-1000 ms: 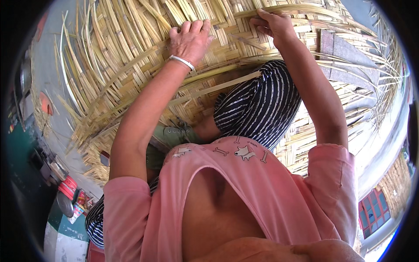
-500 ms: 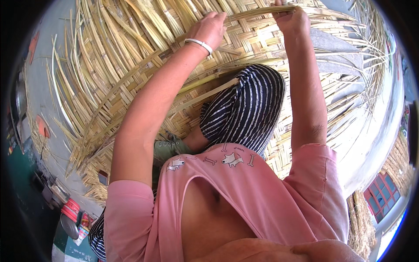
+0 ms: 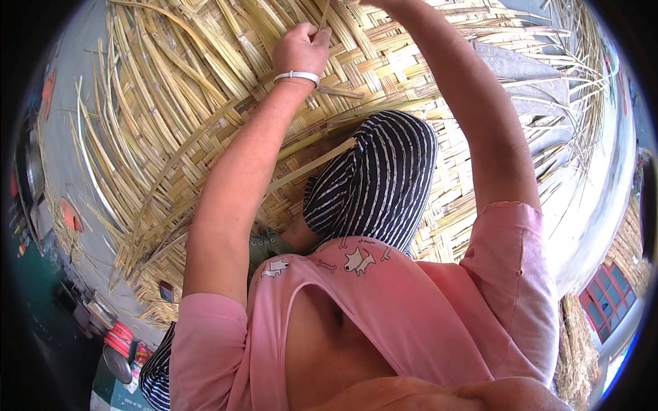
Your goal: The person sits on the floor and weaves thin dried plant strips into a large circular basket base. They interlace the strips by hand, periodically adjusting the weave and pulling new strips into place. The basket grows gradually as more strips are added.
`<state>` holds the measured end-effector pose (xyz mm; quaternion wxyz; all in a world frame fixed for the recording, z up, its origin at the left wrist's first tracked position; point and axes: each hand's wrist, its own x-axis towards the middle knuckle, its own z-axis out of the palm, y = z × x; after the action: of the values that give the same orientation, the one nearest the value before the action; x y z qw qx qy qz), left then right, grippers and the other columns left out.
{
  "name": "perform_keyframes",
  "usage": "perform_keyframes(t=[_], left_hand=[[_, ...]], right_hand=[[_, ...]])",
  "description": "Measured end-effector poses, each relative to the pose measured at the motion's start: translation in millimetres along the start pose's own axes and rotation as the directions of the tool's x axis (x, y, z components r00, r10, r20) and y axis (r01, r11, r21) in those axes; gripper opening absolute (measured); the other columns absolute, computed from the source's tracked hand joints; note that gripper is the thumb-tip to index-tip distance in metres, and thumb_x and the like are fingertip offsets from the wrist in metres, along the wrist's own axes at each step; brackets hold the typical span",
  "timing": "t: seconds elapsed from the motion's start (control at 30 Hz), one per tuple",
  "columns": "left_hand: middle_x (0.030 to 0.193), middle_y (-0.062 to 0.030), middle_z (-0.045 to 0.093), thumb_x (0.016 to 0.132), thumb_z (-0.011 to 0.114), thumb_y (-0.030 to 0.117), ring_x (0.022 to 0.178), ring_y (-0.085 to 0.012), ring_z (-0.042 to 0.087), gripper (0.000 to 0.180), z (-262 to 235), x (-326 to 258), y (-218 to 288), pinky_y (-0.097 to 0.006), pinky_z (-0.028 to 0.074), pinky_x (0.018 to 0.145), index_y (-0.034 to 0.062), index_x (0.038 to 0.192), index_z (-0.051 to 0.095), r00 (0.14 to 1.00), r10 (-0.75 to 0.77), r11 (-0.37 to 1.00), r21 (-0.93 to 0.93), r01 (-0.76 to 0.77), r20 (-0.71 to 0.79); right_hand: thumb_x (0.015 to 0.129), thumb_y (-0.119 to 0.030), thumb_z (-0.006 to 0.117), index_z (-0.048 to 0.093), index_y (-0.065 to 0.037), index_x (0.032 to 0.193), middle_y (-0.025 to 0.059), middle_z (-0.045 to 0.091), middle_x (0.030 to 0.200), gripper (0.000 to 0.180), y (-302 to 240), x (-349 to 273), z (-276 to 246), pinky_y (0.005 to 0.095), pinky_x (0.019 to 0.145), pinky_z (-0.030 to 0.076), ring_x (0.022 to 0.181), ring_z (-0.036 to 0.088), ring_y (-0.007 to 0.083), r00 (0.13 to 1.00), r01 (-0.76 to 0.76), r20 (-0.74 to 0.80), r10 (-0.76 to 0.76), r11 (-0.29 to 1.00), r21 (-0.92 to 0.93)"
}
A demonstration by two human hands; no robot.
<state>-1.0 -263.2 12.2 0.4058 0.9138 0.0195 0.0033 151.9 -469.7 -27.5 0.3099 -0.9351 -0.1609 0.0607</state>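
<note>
A large woven mat of pale yellow split-cane strips (image 3: 226, 161) spreads beneath me, with loose strip ends fanning out around it. Over its upper part, my left hand (image 3: 301, 51), wearing a white band at the wrist, is closed with thumb against fingers on a narrow cane strip (image 3: 324, 15) that rises toward the top edge. My right hand (image 3: 373, 3) lies to the right of that strip at the very top of the picture. Most of it is cut off, so its fingers and anything in them are hidden.
My knee in striped trousers (image 3: 384, 178) rests on the mat. A grey slab (image 3: 524, 72) shows under strip ends at the right. Beside the mat at lower left are a small dark flat object (image 3: 166, 291), a red container (image 3: 118, 338) and a round metal lid (image 3: 116, 364).
Both hands have moved up and left, and the right has largely left the picture. The long strip stretched between them earlier no longer lies across the mat there.
</note>
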Motion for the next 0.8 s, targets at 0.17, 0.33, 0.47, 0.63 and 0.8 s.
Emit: perform_keyframes(t=[0.17,0.33,0.47,0.63,0.8], left_hand=[[0.070,-0.0106,0.072,0.086,0.076,0.036,0.064,-0.0273,0.070,0.028,8.7,3.5,-20.4,-0.039,0.056,0.065,0.0075,0.083,0.073,0.990,-0.124,0.978,-0.179,0.111,-0.066],[0.068,0.0009,0.066,0.092,0.075,0.031,0.059,-0.0084,0.057,0.030,14.4,5.0,-24.4,-0.028,0.048,0.057,0.0023,0.085,0.070,0.992,-0.123,0.955,-0.270,0.120,0.007],[0.073,0.0005,0.067,0.093,0.075,0.032,0.060,-0.0084,0.060,0.030,11.8,11.3,-34.2,-0.027,0.051,0.057,0.0025,0.089,0.069,0.987,-0.125,0.946,-0.288,0.150,0.101],[0.072,0.0008,0.066,0.094,0.075,0.032,0.059,-0.0077,0.061,0.030,11.8,12.0,-38.6,-0.026,0.051,0.052,0.0036,0.088,0.068,0.965,-0.199,0.873,-0.417,0.254,0.173],[0.067,-0.0101,0.064,0.095,0.069,0.029,0.061,-0.0185,0.060,0.031,10.9,7.4,-27.8,-0.038,0.049,0.060,0.0034,0.080,0.061,0.996,-0.051,0.958,-0.277,0.071,0.077]], right_hand=[[0.093,-0.034,0.072,0.074,-0.001,0.104,0.0097,0.072,0.081,0.034,-39.6,-29.7,1.4,0.0373,0.065,0.053,0.074,0.066,0.0185,0.931,-0.290,0.289,0.224,0.933,0.212],[0.089,-0.027,0.078,0.074,-0.003,0.106,0.0046,0.071,0.084,0.030,-27.8,-31.2,-11.8,0.0319,0.065,0.054,0.072,0.064,0.0144,0.830,-0.440,0.496,0.256,0.846,0.301],[0.086,-0.024,0.081,0.074,-0.006,0.098,0.0017,0.069,0.085,0.023,-34.9,-49.3,-28.0,0.0292,0.064,0.053,0.070,0.061,0.0124,0.788,-0.396,0.584,0.194,0.887,0.239],[0.083,-0.017,0.079,0.074,-0.007,0.098,0.0028,0.072,0.082,0.019,-37.5,-67.5,-33.0,0.0334,0.073,0.055,0.078,0.065,0.0153,0.780,-0.254,0.608,0.146,0.963,0.095],[0.081,-0.017,0.078,0.075,-0.009,0.099,0.0087,0.075,0.088,0.020,-47.3,-98.0,-29.1,0.0385,0.079,0.055,0.083,0.069,0.0200,0.926,-0.165,0.346,0.149,0.986,0.016]])
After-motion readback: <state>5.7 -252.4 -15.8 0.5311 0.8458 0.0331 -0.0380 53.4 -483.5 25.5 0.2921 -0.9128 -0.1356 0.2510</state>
